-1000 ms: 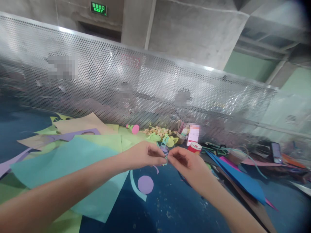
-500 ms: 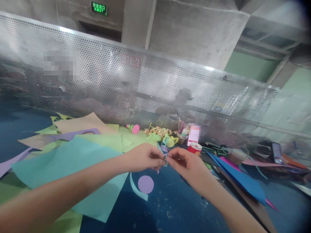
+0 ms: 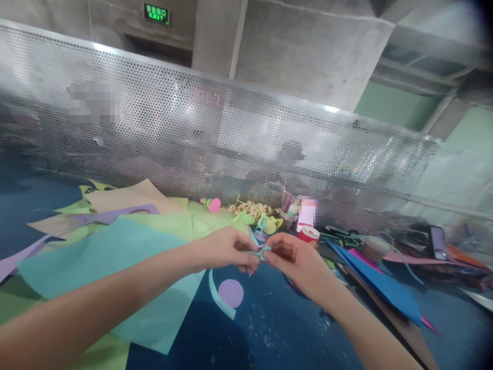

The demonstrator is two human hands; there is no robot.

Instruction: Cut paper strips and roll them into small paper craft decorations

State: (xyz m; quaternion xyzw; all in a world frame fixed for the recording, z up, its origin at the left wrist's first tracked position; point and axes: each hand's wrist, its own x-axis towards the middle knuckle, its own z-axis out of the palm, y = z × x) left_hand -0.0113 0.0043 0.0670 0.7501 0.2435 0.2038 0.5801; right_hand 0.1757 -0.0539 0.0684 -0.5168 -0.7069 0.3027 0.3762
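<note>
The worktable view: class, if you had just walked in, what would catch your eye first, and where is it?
Probably the large turquoise sheet, spread over other coloured sheets on the left of the blue table. Next, the left hand and right hand meet at the centre, fingertips pinching a small pale blue-green piece. Just below them, a purple disc stands out against the dark blue.

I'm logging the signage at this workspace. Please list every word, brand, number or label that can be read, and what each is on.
"安全出口": green sign on the wall.
"EXIT": same sign, below it.
Red marks at the mesh panel: too blurred.
Red-and-white container: too small.
Pink-and-white item: too blurred, partly pixelated.
</note>
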